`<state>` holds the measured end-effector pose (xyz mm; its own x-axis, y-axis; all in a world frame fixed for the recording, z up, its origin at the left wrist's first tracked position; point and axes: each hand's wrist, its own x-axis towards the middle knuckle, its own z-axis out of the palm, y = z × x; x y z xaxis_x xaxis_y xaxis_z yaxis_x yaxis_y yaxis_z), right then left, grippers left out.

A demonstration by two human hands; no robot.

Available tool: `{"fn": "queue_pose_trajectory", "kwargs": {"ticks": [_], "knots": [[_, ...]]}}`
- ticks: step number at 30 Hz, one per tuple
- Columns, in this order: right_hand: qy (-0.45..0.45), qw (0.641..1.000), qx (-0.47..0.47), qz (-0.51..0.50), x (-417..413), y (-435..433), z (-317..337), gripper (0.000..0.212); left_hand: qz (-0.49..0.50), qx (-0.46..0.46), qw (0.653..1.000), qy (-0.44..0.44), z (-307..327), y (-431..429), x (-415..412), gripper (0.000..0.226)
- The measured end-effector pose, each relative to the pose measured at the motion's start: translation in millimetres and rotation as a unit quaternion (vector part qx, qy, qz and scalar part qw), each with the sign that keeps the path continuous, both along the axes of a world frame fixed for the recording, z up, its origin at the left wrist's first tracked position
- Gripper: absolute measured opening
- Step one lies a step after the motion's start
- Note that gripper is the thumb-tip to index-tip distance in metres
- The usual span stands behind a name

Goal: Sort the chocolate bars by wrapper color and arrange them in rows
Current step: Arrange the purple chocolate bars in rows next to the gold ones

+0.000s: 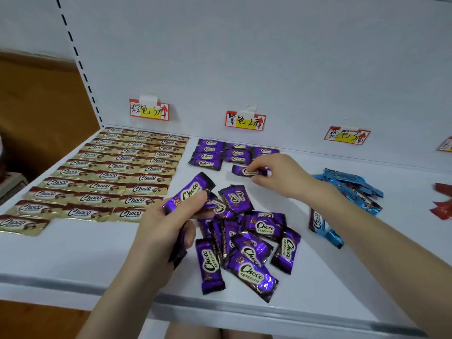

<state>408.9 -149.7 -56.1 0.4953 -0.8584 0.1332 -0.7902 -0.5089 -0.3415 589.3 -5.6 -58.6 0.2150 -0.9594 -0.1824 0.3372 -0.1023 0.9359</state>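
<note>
Two hands [166, 226] [276, 174], four price labels [149, 110] [245, 121] [346, 136] [445, 145], bars [249, 270] in four colours

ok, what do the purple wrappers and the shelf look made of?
Purple wrappers: likely metallised plastic film, glossy; they crinkle, throw bright glare streaks, and end in serrated crimps. Shelf: probably painted sheet metal, smooth white satin; thin folded front lip and slotted upright suggest it.

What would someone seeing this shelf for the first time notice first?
Probably the loose heap of purple Choco bars at the front centre, beside the neat rows of gold-and-brown Choco bars filling the left. The left hand grips one purple bar beside the heap, while the right hand pinches another purple bar at the short purple rows near the back wall.
</note>
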Motion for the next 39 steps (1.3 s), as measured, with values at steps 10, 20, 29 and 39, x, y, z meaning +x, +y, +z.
{"fn": "queue_pose_trajectory", "kwargs": {"ticks": [10,20,29,39], "knots": [[0.030,0.999,0.016,0.031,12.9,-13.0,-11.7,0.021,-0.002,0.022,1.000,0.007,-2.4,1.8,1.4,0.027],[0.035,0.999,-0.014,0.021,23.9,-26.0,-16.1,0.028,-0.013,0.028,0.999,0.018,-0.4,3.2,0.2,0.028],[0.047,0.999,-0.025,-0.001,27.9,-24.8,-16.5,0.021,-0.015,0.026,0.999,0.024,-0.2,3.0,0.7,0.031],[0.017,0.997,-0.057,0.048,45.0,-33.7,-18.4,0.019,-0.006,0.025,0.999,0.021,-3.0,2.6,3.4,0.031]]}}
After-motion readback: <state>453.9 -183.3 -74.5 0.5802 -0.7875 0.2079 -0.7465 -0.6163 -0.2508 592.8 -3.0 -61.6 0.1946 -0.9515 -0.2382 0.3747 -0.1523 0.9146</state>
